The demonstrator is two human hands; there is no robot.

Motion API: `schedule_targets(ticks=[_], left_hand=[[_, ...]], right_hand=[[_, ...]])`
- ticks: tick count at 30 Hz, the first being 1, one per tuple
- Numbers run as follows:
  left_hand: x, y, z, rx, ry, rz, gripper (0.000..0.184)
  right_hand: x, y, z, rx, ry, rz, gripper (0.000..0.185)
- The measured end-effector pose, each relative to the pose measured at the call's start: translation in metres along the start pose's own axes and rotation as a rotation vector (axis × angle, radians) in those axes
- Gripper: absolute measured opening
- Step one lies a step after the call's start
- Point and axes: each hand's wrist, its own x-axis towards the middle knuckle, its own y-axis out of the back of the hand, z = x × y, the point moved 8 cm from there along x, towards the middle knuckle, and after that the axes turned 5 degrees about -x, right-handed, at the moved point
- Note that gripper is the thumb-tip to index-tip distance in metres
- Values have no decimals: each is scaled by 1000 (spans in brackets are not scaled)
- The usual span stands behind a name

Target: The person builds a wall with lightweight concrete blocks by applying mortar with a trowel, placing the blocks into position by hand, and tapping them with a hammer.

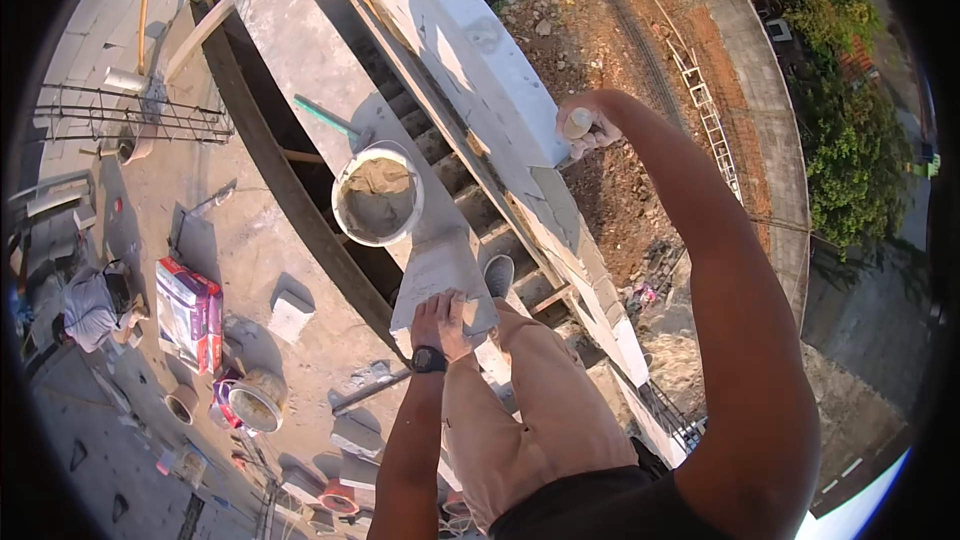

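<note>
My left hand (443,325), with a dark watch at the wrist, grips the near end of a pale grey building block (445,275). The block lies in front of my knees, its far end close to the bucket. My right hand (592,132) is stretched out to the right, at the end of the white block wall (500,70). Its fingers are wrapped round a tool with a pale, round-ended handle (578,121); the rest of this tool is hidden. A white bucket (338,212) of grey mortar (380,195) stands on the long plank (300,40).
A thin green tool (325,116) lies beyond the bucket. Dark gaps open on both sides of the plank, with stair steps (430,140) below. Beyond the wall the ground (590,30) drops away. At left are a crouching person (95,305), bags (188,315) and a loose block (290,315).
</note>
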Motion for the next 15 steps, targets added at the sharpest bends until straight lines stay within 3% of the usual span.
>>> schedule_targets(ticks=[2, 6, 8, 9, 13, 15], left_hand=[[-2, 1, 1, -36, 31, 21, 81], [2, -1, 0, -18, 8, 6, 88], [0, -4, 3, -21, 9, -4, 89], [-1, -3, 2, -17, 14, -12, 90], [-1, -3, 1, -20, 11, -16, 89], [-1, -4, 2, -13, 12, -18, 87]], right_hand=[[-11, -2, -13, -15, 14, 7, 21], [-25, 11, 13, 175, -174, -54, 26], [-48, 18, 9, 176, -120, -62, 33], [-50, 21, 8, 177, -127, 32, 31], [-103, 21, 11, 65, 10, -38, 29], [-131, 22, 22, 13, 126, 119, 28]])
